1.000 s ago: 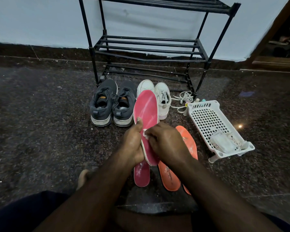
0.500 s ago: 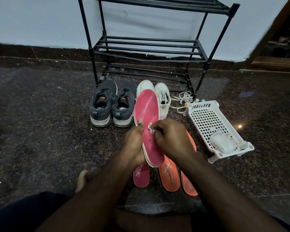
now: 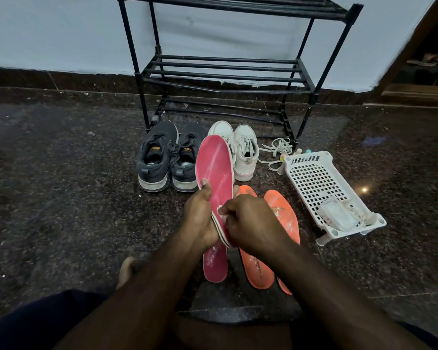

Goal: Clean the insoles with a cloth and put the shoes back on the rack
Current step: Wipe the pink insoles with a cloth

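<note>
Right hand (image 3: 250,221) slid cloth (image 3: 221,215) down pink insole (image 3: 214,170), lettering illegible

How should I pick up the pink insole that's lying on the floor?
Pinch the pink insole on the floor at its near rounded end, coming from your side. It lies flat, its far end hidden under the hands, and the orange insole lies close on the right, so that end and the left edge are freest.

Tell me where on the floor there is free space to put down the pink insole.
Bare floor lies wide left of the grey shoes, and more lies right of the basket. It is crowded in the middle: a second pink insole and two orange insoles lie under the hands, with white shoes and laces behind.
</note>
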### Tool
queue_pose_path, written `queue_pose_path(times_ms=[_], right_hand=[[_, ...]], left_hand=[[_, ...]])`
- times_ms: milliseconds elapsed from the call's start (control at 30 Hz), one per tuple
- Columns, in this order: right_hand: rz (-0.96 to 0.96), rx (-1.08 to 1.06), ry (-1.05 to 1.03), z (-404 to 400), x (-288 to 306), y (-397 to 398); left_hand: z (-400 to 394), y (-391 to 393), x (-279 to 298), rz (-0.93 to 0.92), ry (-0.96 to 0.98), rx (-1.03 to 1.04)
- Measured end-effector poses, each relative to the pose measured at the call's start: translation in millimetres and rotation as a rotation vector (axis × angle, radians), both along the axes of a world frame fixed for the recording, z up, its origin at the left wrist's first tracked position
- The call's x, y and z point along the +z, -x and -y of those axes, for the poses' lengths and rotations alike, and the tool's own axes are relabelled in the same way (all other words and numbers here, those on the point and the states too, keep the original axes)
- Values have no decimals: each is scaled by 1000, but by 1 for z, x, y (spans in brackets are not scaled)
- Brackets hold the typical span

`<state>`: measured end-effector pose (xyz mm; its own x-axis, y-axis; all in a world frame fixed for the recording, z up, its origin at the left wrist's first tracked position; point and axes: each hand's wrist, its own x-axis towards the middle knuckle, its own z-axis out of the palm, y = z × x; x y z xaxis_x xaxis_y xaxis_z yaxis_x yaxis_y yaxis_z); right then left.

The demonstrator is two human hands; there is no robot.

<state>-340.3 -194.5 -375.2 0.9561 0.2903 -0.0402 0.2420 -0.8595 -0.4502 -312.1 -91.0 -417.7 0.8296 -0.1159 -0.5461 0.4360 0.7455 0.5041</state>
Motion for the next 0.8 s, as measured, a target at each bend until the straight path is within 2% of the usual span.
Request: queue_pose_path(times_ms=[67,133,200,267,400,500,567,633,733,800], right_hand=[[-67,-11,-87,2,5,2],[0,-113,-221,7,6,-4],[97,-142,-204,8,5,-9],[86,-80,-111,2,3,-6],[-84,30,-59,1,10,7],[-227,-11,-245,13,15,5],[-123,-102,-351,18,13,-2],[93,-105,-326,21,9,-12],[259,49,-247,17,-1,-16],[270,142,-153,10,-8,-12]], left_hand=[[-1,-3,0,-4,-3,-7],[-2,-1,2,-1,-4,-11],[-1,2,2,4,3,-3],[1,1,1,4,16,-11],[0,-4,1,-8,12,9],[-4,-4,1,11,27,-11],[-7,-3,1,25,40,-23],[-9,-1,2,50,80,-40],[-7,1,-1,32,153,-96],[-8,-1,-5,16,152,-110]])
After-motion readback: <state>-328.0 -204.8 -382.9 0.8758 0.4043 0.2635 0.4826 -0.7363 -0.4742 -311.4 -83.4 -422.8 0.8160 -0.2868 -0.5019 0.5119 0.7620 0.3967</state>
